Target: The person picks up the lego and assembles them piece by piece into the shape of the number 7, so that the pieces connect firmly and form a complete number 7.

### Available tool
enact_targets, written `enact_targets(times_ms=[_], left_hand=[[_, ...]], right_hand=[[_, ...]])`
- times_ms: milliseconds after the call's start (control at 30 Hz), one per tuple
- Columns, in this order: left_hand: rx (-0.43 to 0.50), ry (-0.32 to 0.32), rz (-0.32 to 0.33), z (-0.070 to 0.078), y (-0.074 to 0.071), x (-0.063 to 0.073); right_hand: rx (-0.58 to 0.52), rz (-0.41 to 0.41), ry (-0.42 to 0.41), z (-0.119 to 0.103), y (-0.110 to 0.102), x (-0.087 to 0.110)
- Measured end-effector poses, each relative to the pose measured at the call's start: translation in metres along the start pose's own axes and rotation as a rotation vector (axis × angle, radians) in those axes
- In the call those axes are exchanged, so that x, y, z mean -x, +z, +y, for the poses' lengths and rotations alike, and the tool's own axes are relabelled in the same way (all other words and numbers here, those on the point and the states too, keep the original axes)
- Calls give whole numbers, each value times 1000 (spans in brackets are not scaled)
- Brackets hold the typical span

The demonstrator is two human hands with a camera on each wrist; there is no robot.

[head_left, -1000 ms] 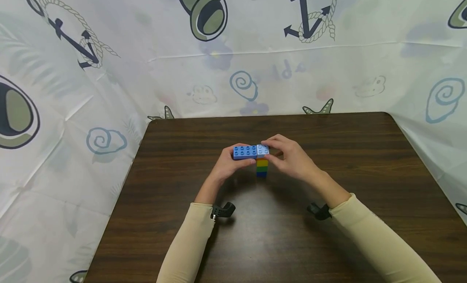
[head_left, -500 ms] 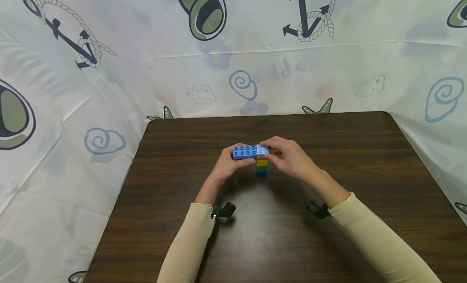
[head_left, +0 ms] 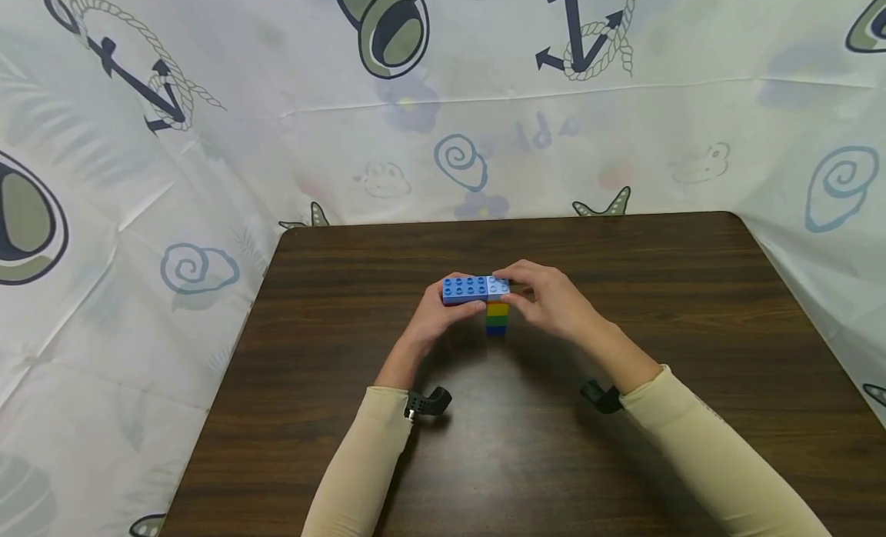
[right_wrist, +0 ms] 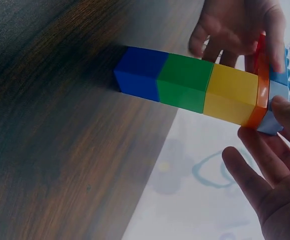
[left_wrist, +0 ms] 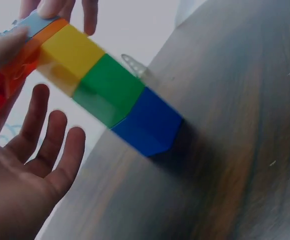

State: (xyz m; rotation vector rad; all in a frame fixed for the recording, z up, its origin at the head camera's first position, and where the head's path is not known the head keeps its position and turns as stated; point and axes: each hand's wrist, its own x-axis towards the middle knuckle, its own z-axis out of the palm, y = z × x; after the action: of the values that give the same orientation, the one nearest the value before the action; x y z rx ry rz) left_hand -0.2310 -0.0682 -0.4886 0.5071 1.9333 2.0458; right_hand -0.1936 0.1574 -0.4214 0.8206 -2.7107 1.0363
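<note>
A tower of toy building bricks stands upright on the table: dark blue brick [head_left: 495, 331] at the bottom, then green brick [right_wrist: 185, 82], then yellow brick [left_wrist: 71, 55]. Above them lies a thin orange-red layer [right_wrist: 261, 102], which juts out to the left with a hollow underside. On top are a light blue brick [head_left: 497, 288] and a longer blue brick [head_left: 465, 290], side by side. My left hand [head_left: 434, 315] grips the longer blue brick, thumb in front and fingers behind. My right hand [head_left: 554, 302] pinches the light blue brick between thumb and fingers.
The dark wooden table [head_left: 346, 352] has rounded far corners. Behind it and at its sides hangs a white printed cloth [head_left: 388, 145]. Black straps [head_left: 429, 401] sit at both wrists, over pale yellow sleeves [head_left: 353, 460].
Both hands stay on the top bricks, and the tower stands where it was. The left wrist has shifted very slightly to the right.
</note>
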Motion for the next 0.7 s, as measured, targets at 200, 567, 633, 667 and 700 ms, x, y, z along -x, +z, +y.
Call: enact_targets(times_ms=[200, 567, 633, 667, 700], left_hand=[[206, -36, 88, -18, 23, 1], [-5, -165, 180, -21, 53, -10], [-20, -162, 173, -21, 53, -12], [-22, -153, 165, -22, 53, -13], [-17, -136, 151, -22, 53, -14]], right_hand=[[-25, 9, 3, 1, 1, 0], [-14, 10, -14, 3, 1, 0], [-13, 10, -14, 3, 1, 1], [-11, 11, -14, 3, 1, 1], [-10, 11, -14, 3, 1, 1]])
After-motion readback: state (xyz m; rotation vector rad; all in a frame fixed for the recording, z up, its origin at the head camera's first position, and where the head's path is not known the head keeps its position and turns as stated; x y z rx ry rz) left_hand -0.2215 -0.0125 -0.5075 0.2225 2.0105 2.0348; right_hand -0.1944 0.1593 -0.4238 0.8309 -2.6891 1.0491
